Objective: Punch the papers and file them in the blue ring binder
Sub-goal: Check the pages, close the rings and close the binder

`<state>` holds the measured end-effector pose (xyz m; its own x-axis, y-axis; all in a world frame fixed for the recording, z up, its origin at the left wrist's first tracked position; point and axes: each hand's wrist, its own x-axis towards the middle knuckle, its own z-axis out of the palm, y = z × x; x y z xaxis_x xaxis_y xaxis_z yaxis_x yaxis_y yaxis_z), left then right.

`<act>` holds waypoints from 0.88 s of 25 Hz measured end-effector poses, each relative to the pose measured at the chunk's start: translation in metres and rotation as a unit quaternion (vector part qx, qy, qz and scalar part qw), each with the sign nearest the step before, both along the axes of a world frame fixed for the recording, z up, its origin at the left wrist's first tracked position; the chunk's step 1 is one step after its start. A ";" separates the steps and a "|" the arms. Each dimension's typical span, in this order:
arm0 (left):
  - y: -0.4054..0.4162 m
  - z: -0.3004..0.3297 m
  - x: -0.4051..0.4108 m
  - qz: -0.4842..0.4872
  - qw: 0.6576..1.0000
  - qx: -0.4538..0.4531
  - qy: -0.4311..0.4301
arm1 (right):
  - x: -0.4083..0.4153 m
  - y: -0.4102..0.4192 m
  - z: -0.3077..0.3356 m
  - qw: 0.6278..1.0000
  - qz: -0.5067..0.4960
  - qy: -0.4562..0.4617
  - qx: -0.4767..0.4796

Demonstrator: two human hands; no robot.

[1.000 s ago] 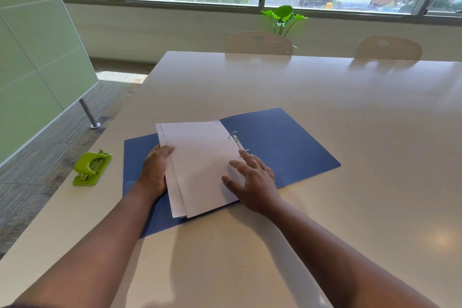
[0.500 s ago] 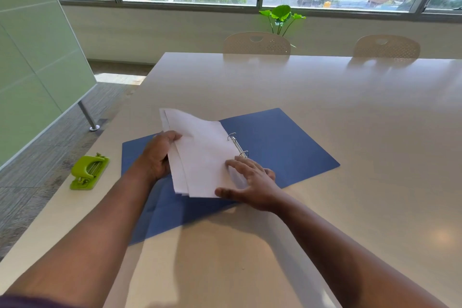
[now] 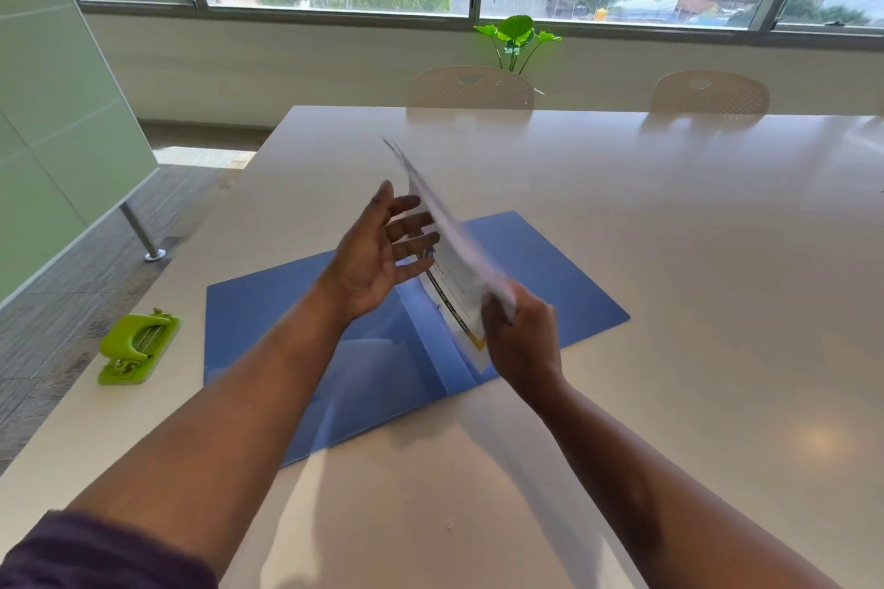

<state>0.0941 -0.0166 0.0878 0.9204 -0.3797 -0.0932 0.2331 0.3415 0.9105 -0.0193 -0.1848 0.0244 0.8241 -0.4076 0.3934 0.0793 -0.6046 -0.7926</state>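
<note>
The blue ring binder (image 3: 268,320) lies open and flat on the white table. A stack of white papers (image 3: 449,254) stands almost on edge above the binder's spine, blurred by motion, with print showing on its left face. My right hand (image 3: 521,340) is shut on the stack's near lower corner. My left hand (image 3: 382,249) is raised just left of the sheets, palm up, fingers spread, fingertips at the paper. The binder's rings are hidden behind the papers and hands.
A lime-green hole punch (image 3: 136,347) sits near the table's left edge (image 3: 225,201), left of the binder. Two beige chairs (image 3: 471,87) (image 3: 710,92) stand at the far side, with a green plant (image 3: 516,34) behind. A green partition (image 3: 57,110) stands at left.
The papers lay flat on the binder's left half under both hands. They have since been lifted and swung upright over the spine; my left hand let go and opened, and my right hand gripped the near corner.
</note>
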 end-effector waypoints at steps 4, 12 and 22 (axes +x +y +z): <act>-0.017 -0.042 -0.003 0.048 0.930 0.310 -0.189 | 0.003 -0.012 -0.002 0.969 -0.058 0.061 0.233; -0.021 -0.094 -0.003 0.006 0.806 0.520 -0.282 | 0.000 -0.023 -0.012 0.911 -0.105 0.107 0.385; -0.028 -0.080 -0.006 -0.011 0.761 0.594 -0.262 | -0.001 -0.031 -0.008 0.901 -0.127 0.109 0.400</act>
<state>0.0878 -0.0444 0.0083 0.9443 -0.3290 -0.0050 -0.2733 -0.7928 0.5448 -0.0199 -0.2160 0.0167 0.6859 -0.6754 -0.2709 -0.1922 0.1909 -0.9626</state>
